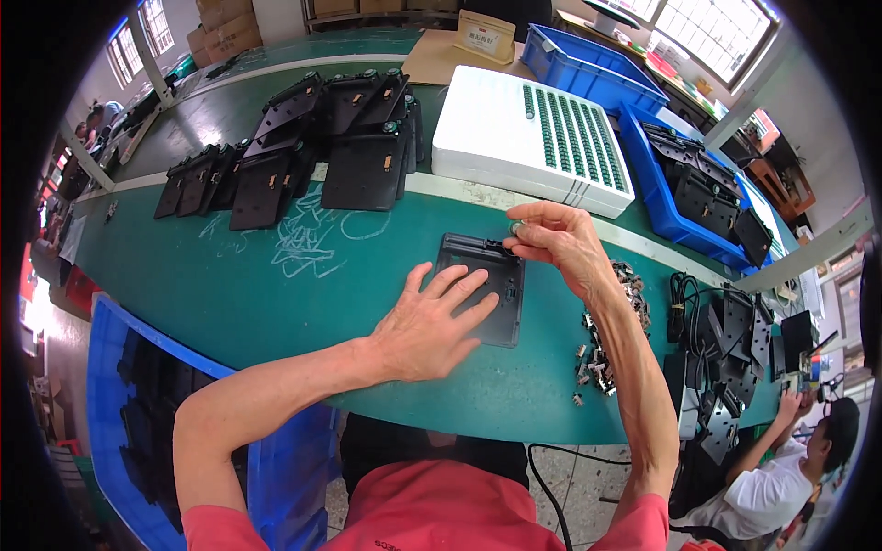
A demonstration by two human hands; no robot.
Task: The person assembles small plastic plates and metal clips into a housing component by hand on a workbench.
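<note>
Brace the panel [501, 320] with the left hand [424, 329] spread wide; pinch the small part [517, 229] lightly in the right hand [568, 246], near the panel's upper right corner.

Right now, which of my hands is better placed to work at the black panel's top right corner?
Probably your right hand: it pinches a small round part near that corner of the black panel. Your left hand lies spread over the panel, seemingly steadying it.
</note>
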